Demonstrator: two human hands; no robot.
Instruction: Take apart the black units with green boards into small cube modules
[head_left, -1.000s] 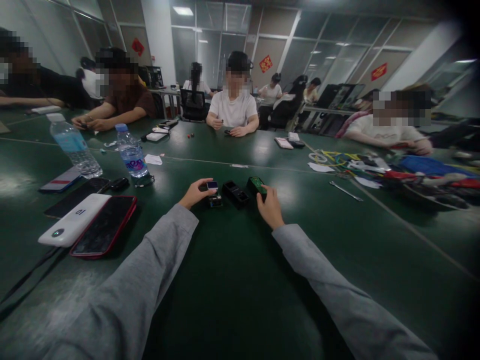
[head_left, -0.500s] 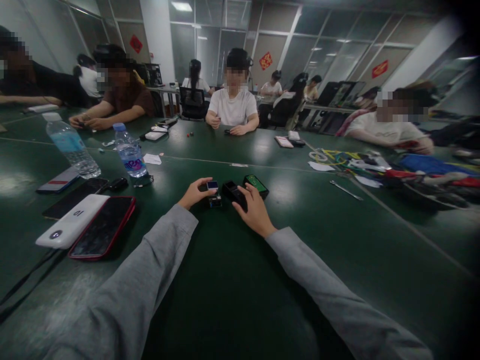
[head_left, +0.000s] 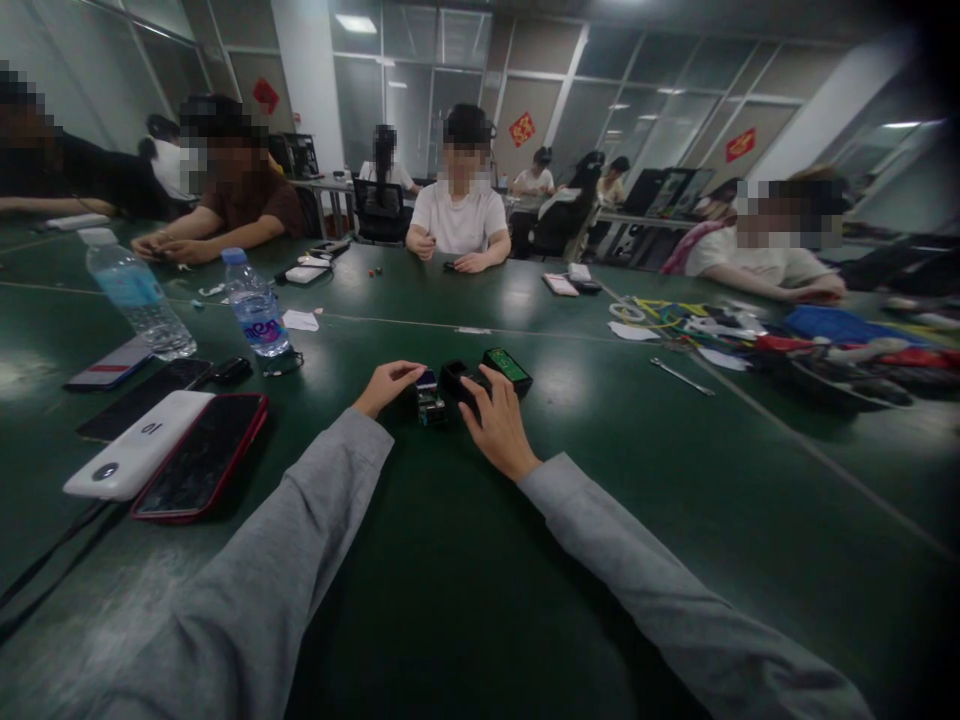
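Three small parts lie in a row on the dark green table (head_left: 465, 580). My left hand (head_left: 386, 385) pinches the leftmost one, a small module with a blue top (head_left: 428, 397), between thumb and fingers. My right hand (head_left: 496, 425) rests on the black rectangular case (head_left: 453, 379) in the middle, fingers curled round its near side. A green circuit board in a black frame (head_left: 508, 367) lies just right of the case, touched by neither hand. Grey sleeves cover both my arms.
At the left lie a red-edged phone (head_left: 199, 455), a white power bank (head_left: 139, 445), more phones and two water bottles (head_left: 255, 310). Cables, tools and a metal wrench (head_left: 679, 377) lie at the right. Other people sit round the far side of the table.
My right hand left the green board and moved left onto the black case. My left hand stayed on the blue-topped module, which now sits a little lower and nearer the case.
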